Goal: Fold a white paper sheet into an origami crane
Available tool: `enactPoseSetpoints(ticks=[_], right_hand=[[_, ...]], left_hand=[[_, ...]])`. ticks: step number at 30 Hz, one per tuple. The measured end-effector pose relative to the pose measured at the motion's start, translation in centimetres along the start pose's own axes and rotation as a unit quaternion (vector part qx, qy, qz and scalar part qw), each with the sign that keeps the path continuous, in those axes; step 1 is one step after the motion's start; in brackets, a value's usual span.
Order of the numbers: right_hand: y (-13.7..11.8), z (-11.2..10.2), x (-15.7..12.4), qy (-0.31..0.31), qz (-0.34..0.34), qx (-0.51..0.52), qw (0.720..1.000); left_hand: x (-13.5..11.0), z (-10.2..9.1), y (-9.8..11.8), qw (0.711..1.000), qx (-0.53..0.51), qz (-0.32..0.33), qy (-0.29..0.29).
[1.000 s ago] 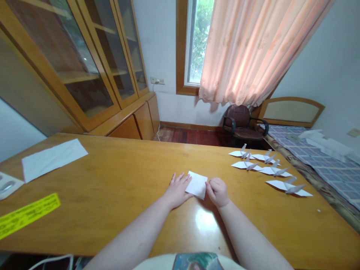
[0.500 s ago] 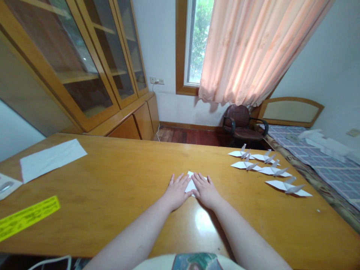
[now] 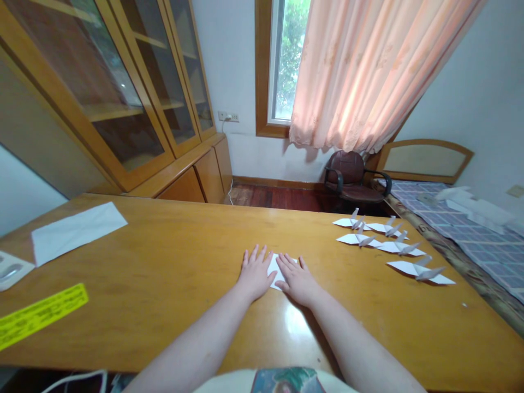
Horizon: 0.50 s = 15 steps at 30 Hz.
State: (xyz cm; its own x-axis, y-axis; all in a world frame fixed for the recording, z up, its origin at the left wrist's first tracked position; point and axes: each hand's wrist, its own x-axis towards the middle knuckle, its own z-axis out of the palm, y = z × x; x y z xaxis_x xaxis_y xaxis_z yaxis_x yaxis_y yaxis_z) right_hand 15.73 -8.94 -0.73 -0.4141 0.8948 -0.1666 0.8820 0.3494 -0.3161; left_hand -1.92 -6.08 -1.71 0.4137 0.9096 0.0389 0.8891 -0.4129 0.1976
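A small white piece of paper lies flat on the wooden table, partly covered by both hands. My left hand rests at its left edge, palm down with the fingers spread. Over the paper's right side lies my right hand, flat, its fingers stretched out. The thumbs point toward each other with a strip of paper showing between them. How the paper is folded under the hands cannot be made out.
Several white paper cranes stand at the table's right. On the left lie a white sheet, a yellow strip with writing and a white packet. An armchair stands beyond the far edge, beside a bed.
My left hand has shifted slightly left and up, and its fingers now point more forward. The paper between the hands has turned a little. My right hand has hardly moved.
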Motion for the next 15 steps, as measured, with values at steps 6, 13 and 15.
enactPoseSetpoints(ticks=[6, 13, 15], right_hand=[[-0.06, 0.24, -0.29, 0.005, 0.058, 0.002, 0.998], [0.66, 0.07, -0.03, 0.026, 0.111, -0.005, 0.993], [0.81, 0.06, 0.21, 0.04, 0.133, -0.008, 0.99]], left_hand=[[0.12, 0.6, -0.03, 1.0, 0.003, -0.031, -0.001], [0.26, 0.37, -0.44, 0.999, -0.017, -0.05, 0.015], [0.29, 0.22, -0.57, 0.998, -0.037, -0.044, 0.023]])
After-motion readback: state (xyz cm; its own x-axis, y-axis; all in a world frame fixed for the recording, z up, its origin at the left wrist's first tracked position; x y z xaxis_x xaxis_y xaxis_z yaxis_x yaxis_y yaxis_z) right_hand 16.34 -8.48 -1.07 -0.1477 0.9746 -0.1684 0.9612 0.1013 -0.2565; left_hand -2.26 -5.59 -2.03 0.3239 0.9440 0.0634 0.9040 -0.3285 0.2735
